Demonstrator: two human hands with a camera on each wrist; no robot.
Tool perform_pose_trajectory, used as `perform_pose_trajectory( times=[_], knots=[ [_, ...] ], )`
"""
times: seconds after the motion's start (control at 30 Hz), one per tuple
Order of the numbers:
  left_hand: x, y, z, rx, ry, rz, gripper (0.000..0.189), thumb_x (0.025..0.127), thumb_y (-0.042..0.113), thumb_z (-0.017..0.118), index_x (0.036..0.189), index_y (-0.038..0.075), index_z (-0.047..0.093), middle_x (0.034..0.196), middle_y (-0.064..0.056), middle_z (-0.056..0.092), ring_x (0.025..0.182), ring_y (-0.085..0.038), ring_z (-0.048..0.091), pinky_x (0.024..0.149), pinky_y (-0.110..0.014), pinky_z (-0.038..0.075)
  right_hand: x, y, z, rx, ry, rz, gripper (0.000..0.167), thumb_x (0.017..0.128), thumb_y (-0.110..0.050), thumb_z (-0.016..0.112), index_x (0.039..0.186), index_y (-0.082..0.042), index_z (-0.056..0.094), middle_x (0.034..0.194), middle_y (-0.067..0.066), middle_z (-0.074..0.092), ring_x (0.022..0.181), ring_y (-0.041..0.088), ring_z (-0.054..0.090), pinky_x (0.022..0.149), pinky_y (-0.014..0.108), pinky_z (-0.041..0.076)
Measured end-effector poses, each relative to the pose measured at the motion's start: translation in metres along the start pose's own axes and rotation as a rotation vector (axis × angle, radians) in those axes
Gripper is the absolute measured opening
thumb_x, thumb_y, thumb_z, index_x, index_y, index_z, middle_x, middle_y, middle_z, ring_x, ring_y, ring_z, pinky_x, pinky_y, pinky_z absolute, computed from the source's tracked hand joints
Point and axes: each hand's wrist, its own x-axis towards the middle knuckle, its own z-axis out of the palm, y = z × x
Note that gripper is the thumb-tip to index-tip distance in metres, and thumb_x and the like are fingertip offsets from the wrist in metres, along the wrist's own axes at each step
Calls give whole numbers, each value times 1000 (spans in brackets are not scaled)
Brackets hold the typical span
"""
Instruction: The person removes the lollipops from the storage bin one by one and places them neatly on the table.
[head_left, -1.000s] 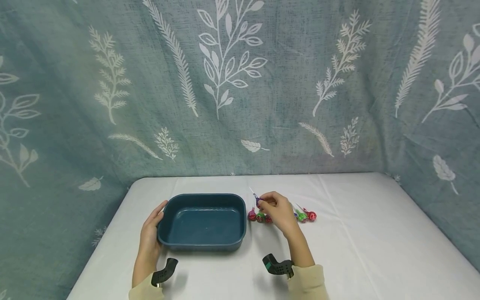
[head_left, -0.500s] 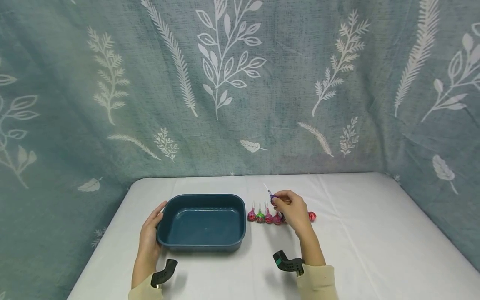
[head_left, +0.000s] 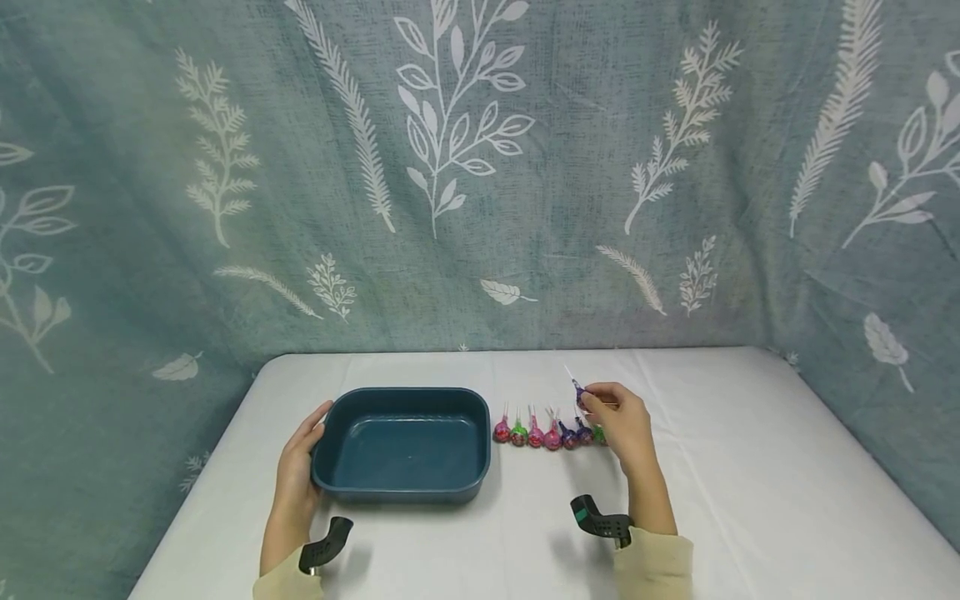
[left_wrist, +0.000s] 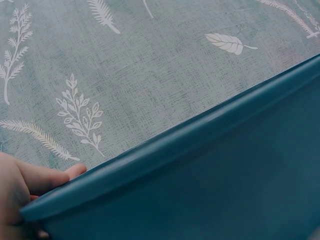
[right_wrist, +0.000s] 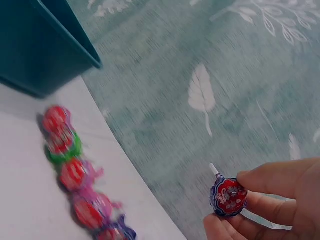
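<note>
My left hand (head_left: 297, 471) rests along the left outer side of a dark teal plastic bin (head_left: 405, 493), fingers stretched against its wall. In the left wrist view fingertips (left_wrist: 75, 171) lie just outside the bin's rim. With thumb and fingers my right hand (head_left: 624, 427) pinches a purple-blue wrapped lollipop (right_wrist: 230, 196) with a red label, raised over the row's right end, its white stick tilted up. Another thin white strip (right_wrist: 265, 221) passes between the fingers. Wrapped lollipops (head_left: 536, 437) in red-pink, green and purple stand side by side right of the bin, sticks pointing away.
A white cloth (head_left: 750, 500) covers the table, and the row of lollipops begins close to the bin's right wall. A patterned green-grey curtain (head_left: 555, 250) hangs behind the table's far edge. Black wrist mounts (head_left: 600, 521) sit at both cuffs.
My right hand has moved steadily rightward along the row with the lollipop, uncovering the lollipops in the middle and now covering the row's right end. The left hand and bin have stayed put.
</note>
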Motion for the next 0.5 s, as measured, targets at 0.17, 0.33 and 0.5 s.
perform_pose_trajectory(
  times=[0.17, 0.33, 0.5],
  knots=[
    [1, 0, 0, 2, 2, 4, 41, 105, 26, 37, 145, 21, 46, 156, 4, 28, 143, -17, 22, 113, -41, 21, 3, 12, -16, -18, 60, 46, 32, 97, -21, 60, 120, 1, 61, 113, 20, 62, 94, 33, 67, 72, 35, 55],
    [0, 0, 0, 5, -1, 8, 41, 105, 26, 37, 145, 21, 46, 156, 4, 28, 143, -16, 21, 113, -41, 20, 4, 23, -29, -49, 117, 66, 33, 96, -20, 61, 119, 3, 61, 111, 21, 64, 90, 30, 67, 71, 30, 52],
    [-1, 0, 0, 0, -7, 11, 41, 105, 25, 37, 145, 20, 45, 156, 4, 29, 143, -16, 22, 113, -41, 21, 5, 33, -37, -106, 152, 81, 32, 94, -18, 62, 117, 4, 62, 107, 22, 67, 83, 26, 69, 64, 21, 48]
  ],
)
